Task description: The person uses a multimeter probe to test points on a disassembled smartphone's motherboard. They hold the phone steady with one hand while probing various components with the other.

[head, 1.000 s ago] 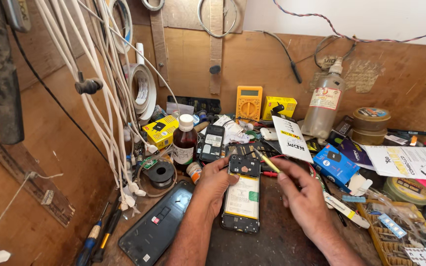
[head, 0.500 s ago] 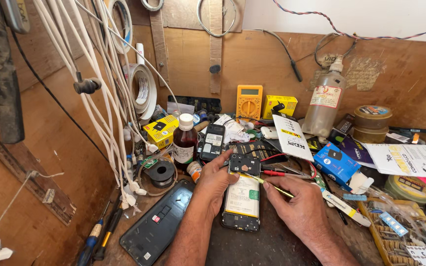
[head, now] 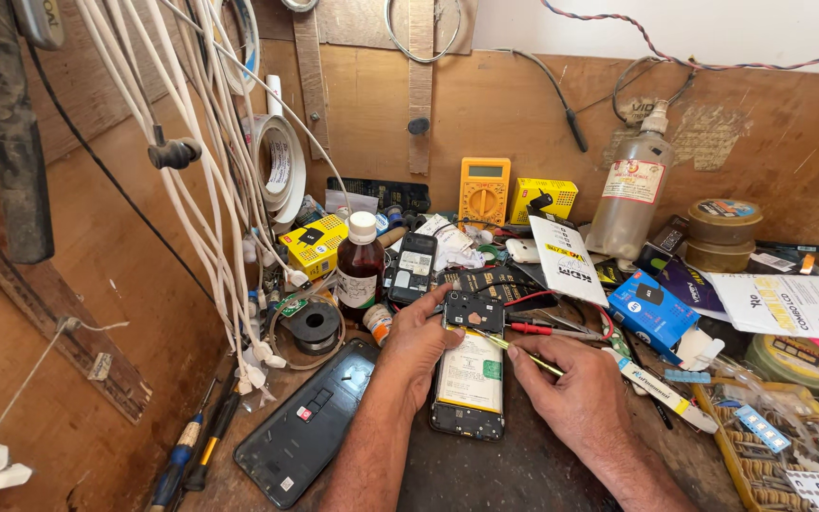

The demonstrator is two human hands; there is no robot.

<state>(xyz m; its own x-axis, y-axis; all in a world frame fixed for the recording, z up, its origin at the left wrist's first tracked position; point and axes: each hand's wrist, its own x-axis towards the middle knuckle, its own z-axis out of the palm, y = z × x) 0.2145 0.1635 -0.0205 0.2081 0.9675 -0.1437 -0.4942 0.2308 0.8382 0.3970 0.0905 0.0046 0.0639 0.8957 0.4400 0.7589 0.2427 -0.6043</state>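
**A:** What are the hands doing?

**B:** Both hands rest on a cluttered wooden workbench (head: 523, 474), close together but not touching. The left hand (head: 421, 334) grips the upper left edge of an opened phone (head: 471, 372), thumb and fingers clamped on its side. The phone lies flat between the two hands, back cover off, with a pale battery and a dark circuit board showing.

**A:** And the right hand?

**B:** The right hand (head: 573, 391) sits just right of the phone, fingers pinched shut on a thin yellow-handled tool (head: 521, 352). The tool slants up and left, with its tip at the phone's upper right corner, beside the board.

**A:** What lies around them?

**B:** Left of the left hand, a dark phone back cover (head: 310, 431) lies flat, apart from the phone. Beyond the left hand's fingers stand a brown glass bottle with a white cap (head: 360, 267) and a spool of solder wire (head: 315, 322). Past both hands, farther back, are a yellow multimeter (head: 484, 190) and a clear plastic squeeze bottle (head: 629, 194). Red test probes (head: 547, 328) lie just beyond the right hand. A blue box (head: 654, 310) sits to the right of that hand.

**A:** Anything on the far left?

**B:** White cables (head: 196, 180) hang down the wooden wall, well left of the left hand, and screwdrivers (head: 196, 450) lie below them
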